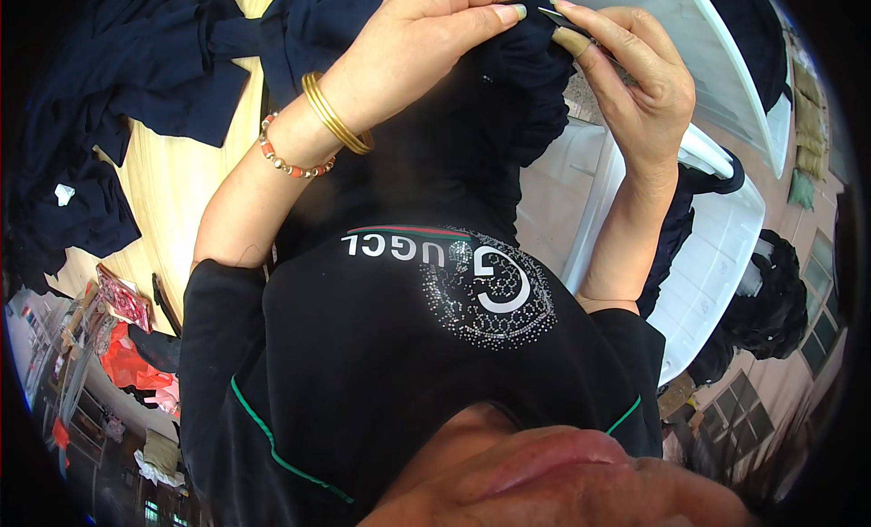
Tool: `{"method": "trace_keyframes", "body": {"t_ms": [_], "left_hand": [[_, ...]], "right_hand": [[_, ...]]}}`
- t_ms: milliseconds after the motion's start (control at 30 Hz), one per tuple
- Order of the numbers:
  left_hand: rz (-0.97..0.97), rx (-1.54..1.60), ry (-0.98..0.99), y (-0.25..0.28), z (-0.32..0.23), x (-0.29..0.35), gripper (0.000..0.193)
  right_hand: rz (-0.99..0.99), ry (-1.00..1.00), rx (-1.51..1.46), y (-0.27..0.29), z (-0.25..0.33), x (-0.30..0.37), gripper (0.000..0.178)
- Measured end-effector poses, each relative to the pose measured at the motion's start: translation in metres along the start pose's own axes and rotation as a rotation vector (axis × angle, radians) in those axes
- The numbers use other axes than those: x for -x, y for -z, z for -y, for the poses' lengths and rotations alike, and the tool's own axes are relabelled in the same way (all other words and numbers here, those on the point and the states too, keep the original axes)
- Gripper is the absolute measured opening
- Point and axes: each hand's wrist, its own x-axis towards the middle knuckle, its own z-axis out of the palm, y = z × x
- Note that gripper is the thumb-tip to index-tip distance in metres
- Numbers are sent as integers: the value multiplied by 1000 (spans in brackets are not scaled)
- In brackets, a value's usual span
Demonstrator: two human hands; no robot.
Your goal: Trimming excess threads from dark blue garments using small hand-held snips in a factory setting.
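Note:
Near the top edge of the view, my left hand (413, 46) pinches a dark navy garment (508, 92) between thumb and fingers. My right hand (640, 78) is just to its right, closed on a small pointed metal tool (550, 14). Only the shiny tip and a dark part of this tool show between thumb and forefinger, so its exact kind is unclear. The tip points left, close to the bunched cloth. That garment hangs in folds below both hands, over my lap.
More navy cloth pieces (181, 82) lie on a pale wooden table (172, 182) at the left, with a white scrap (64, 195) on them. White plastic bins (717, 264) holding dark cloth stand at the right. A black bundle (771, 300) sits beyond them. Red bags (132, 359) lie lower left.

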Motion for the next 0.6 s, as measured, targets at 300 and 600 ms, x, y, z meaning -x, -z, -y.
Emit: {"method": "trace_keyframes", "body": {"t_ms": [300,600], "left_hand": [[-173,-267,-84,-15,2,1,19],[-211,-979,166,-29,-9,4,32]], "right_hand": [[108,-579,-573,-10,-24,17,30],[-150,-387,-604,8,-2,5,18]]}}
